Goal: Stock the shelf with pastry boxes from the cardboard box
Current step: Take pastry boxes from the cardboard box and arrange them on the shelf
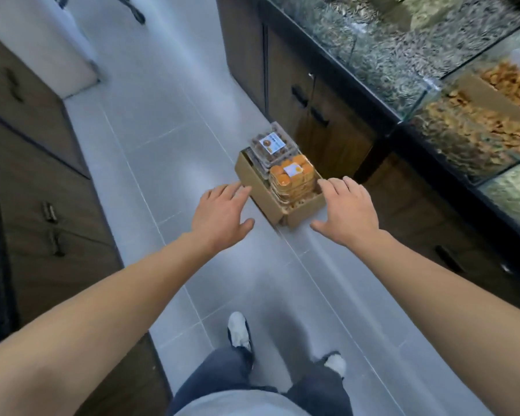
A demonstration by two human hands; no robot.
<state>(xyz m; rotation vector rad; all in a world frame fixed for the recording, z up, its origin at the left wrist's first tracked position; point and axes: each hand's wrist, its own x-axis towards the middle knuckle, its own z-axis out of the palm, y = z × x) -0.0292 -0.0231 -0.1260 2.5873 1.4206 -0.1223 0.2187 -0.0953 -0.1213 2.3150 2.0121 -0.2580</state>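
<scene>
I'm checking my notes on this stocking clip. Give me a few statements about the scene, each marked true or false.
1. The brown cardboard box sits on the grey tiled floor. True.
2. The left hand holds a pastry box. False: it is open and holds nothing.
3. The clear plastic box of orange pastries is in the cardboard box. True.
4. The right hand has a grip on the clear plastic box of dark pastries. False: it is open, reaching beside the cardboard box.
5. The cardboard box stands on the glass counter. False: it is on the floor, beside the wooden cabinet.
</scene>
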